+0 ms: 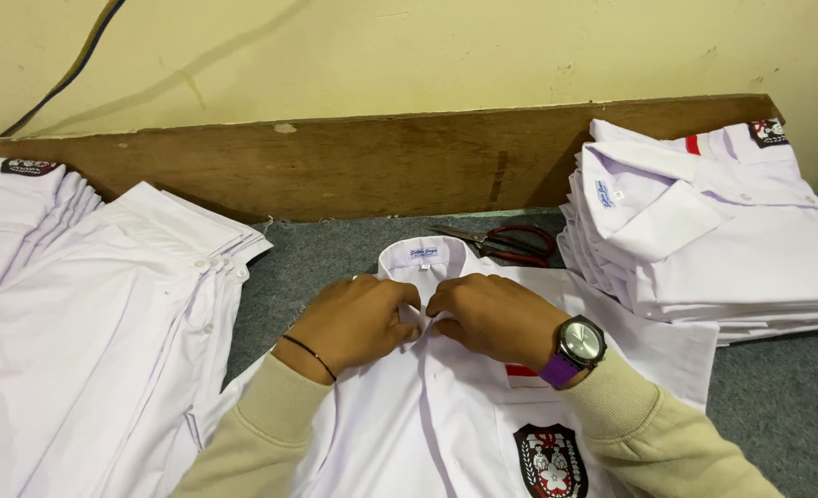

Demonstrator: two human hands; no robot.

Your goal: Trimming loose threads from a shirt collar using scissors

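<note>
A white shirt (pixel 446 424) lies front-up on the grey surface before me, with a dark crest patch (pixel 549 459) on its chest pocket. My left hand (pixel 353 323) and my right hand (pixel 494 315) meet just under the collar (pixel 424 254), fingers pinching the shirt's front placket at the top button. The button itself is hidden by my fingers. A thin black band circles my left wrist; a watch with a purple strap (pixel 576 346) sits on my right wrist. Both sleeves are beige.
A tall pile of folded white shirts (pixel 713 231) stands at the right. Several unfolded white shirts (pixel 86 304) lie spread at the left. Red-handled scissors (pixel 506 242) rest behind the collar. A brown wooden board (pixel 372 161) lines the wall.
</note>
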